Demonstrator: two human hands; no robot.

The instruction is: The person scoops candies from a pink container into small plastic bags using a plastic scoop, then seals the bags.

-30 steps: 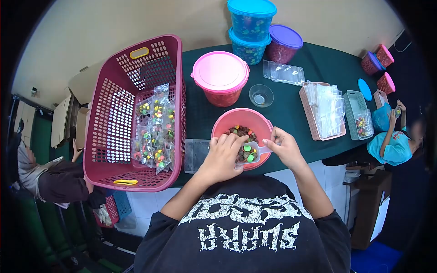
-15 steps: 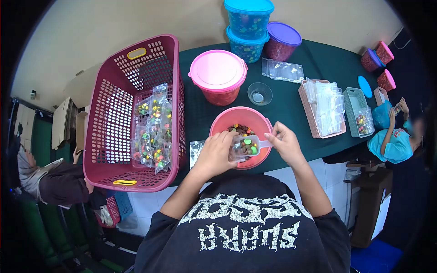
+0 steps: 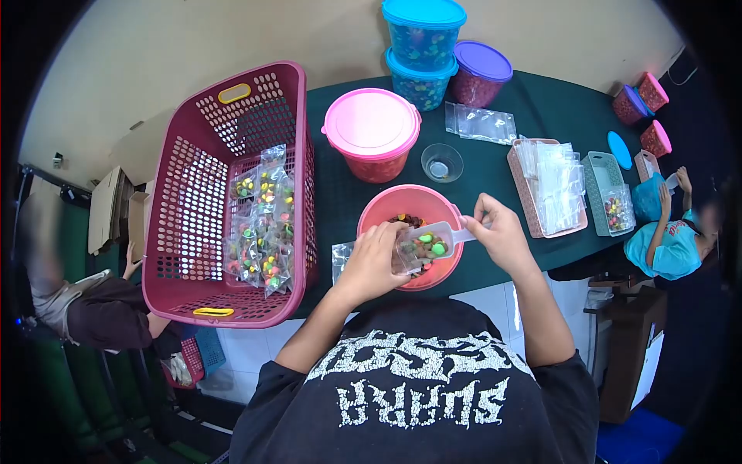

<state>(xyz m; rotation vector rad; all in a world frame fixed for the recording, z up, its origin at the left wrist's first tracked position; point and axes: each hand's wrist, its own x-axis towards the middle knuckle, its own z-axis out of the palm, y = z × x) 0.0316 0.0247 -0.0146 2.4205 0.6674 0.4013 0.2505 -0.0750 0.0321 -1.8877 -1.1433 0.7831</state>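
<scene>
My right hand (image 3: 502,236) grips the handle of a clear plastic scoop (image 3: 459,235), tilted down to the left and filled with brown, green and yellow candies (image 3: 437,249). Its front end sits at the mouth of a clear plastic bag (image 3: 401,255), which my left hand (image 3: 371,263) holds with curled fingers. Both are above a pink bowl (image 3: 377,203) with more brown and coloured candies inside. My left hand partly hides the bag and the bowl's left side. A plastic packet (image 3: 340,257) lies just left of that hand.
A maroon basket (image 3: 182,298) with filled bags (image 3: 263,224) stands left. Behind the bowl are a pink-lidded tub (image 3: 372,127), a glass bowl (image 3: 441,163) and stacked tubs (image 3: 422,73). Flat bags (image 3: 553,189) fill a tray at right. People sit on both sides.
My right hand has lifted slightly and moved right, tilting the scoop more steeply toward the bag. The candies have shifted within it. My left hand stays nearly in place.
</scene>
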